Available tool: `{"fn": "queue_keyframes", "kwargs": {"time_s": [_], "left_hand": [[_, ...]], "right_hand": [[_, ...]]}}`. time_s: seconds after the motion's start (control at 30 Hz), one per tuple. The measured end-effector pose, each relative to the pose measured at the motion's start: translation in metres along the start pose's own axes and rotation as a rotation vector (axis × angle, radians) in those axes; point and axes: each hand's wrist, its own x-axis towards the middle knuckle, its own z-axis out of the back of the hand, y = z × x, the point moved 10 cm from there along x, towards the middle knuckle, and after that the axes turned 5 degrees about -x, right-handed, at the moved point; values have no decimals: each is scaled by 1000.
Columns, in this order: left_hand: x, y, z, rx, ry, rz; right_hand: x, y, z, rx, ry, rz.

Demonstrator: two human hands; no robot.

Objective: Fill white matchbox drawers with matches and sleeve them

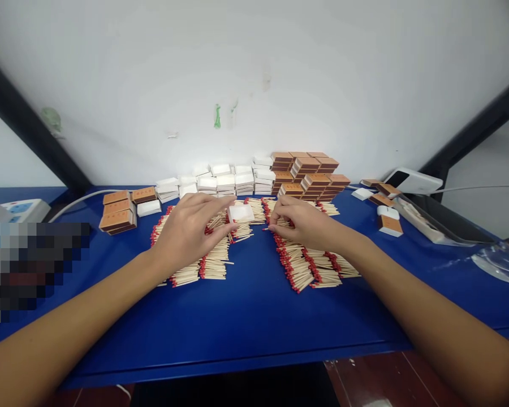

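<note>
Rows of red-tipped matches (309, 265) lie spread across the blue table (246, 316). My left hand (190, 226) rests over the left row of matches (212, 263), fingers stretched toward a small white inner tray (241, 212) and touching its left edge. My right hand (305, 223) hovers over the right row, fingers curled and pinched on a few matches near its top end. The tray sits between both hands.
White inner trays (220, 181) and brown matchbox sleeves (309, 172) are stacked along the wall. More brown boxes (119, 212) sit at left, a few at right (388, 220). A power strip (23, 209) lies far left, a white device (413, 181) and plastic bag (500, 260) at right.
</note>
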Motion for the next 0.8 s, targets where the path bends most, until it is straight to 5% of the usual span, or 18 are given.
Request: {"fn": "queue_keyframes", "kwargs": {"time_s": [0.33,0.57,0.8], "left_hand": [[1,-10,-5,-99,23,9],[3,-9,0,-35,5,29],[1,5,2,21,-5,76]], "right_hand": [[-8,44,35,152,-373,127],[-8,37,25,51,-305,77],[-7,33,-3,-57,-47,72]]}}
